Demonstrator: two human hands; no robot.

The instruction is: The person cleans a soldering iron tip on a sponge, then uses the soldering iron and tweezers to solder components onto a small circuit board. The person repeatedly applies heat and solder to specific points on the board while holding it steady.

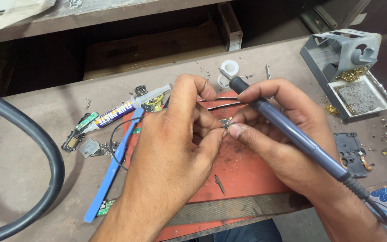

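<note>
My left hand [175, 148] and my right hand [278, 130] meet over a red work mat [242, 172]. Between their fingertips they pinch a tiny dark electronic part [225, 122]. A grey-blue soldering iron [287, 130] also lies across my right hand, tucked between thumb and fingers, with its tip pointing up and away to the left. Its black cable runs off at the lower right. Two thin tweezer-like metal rods [222, 103] stick out behind my left fingers.
A flux syringe [122, 109], a blue plastic pry tool [113, 168] and small circuit pieces [88, 145] lie left of the mat. A soldering iron stand with brass wool [348, 71] is at the right, a black phone frame piece [351, 154] beneath it. A thick black hose [36, 148] curves at left.
</note>
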